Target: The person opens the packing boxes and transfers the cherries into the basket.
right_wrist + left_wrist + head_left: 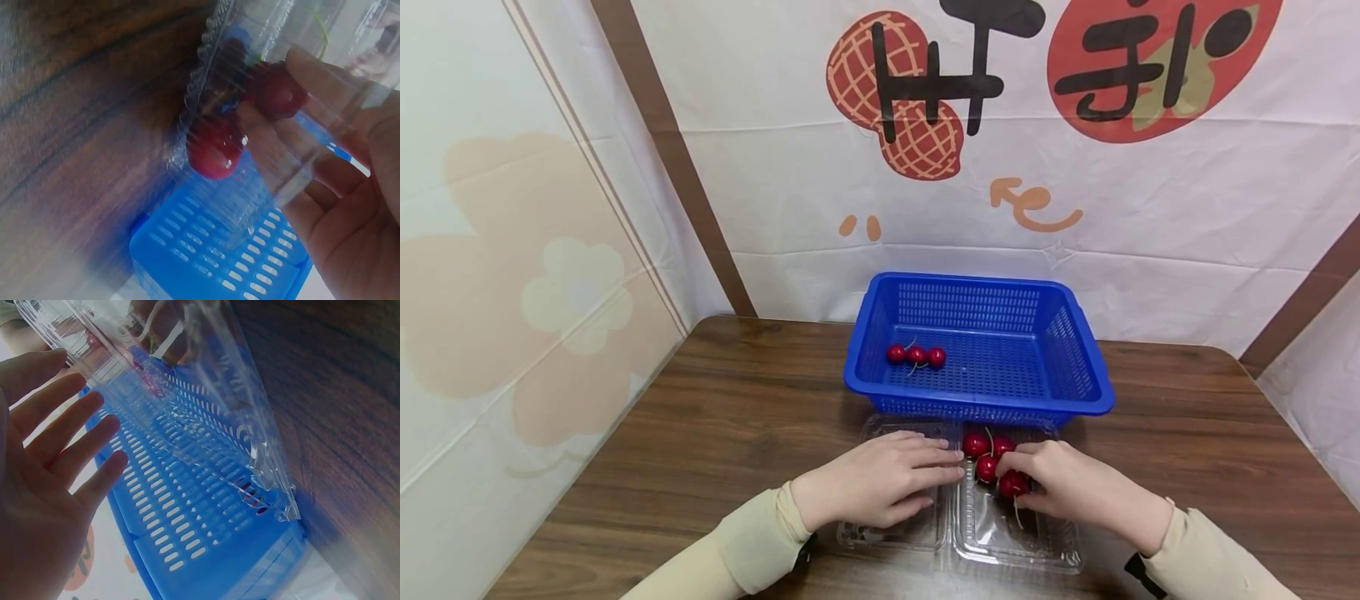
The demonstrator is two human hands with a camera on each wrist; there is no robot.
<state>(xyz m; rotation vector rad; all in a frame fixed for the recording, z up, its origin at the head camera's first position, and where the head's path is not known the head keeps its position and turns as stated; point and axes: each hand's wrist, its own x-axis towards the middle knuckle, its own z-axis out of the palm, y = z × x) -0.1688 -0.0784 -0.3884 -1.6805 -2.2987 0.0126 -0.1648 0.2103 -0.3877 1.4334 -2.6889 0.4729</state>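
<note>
Cream-sleeved arms (752, 542) reach in from the near edge of the brown wooden table (752, 425). The left hand (887, 477) lies palm down, fingers extended; the right hand (1063, 485) pinches.

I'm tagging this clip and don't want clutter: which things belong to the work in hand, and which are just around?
Likely part of the work:
- right hand, pinching a cherry
- left hand, over the container's left half
- clear container, with more cherries
- blue basket, holding three cherries

Likely just surroundings:
- wooden table
- printed backdrop
</note>
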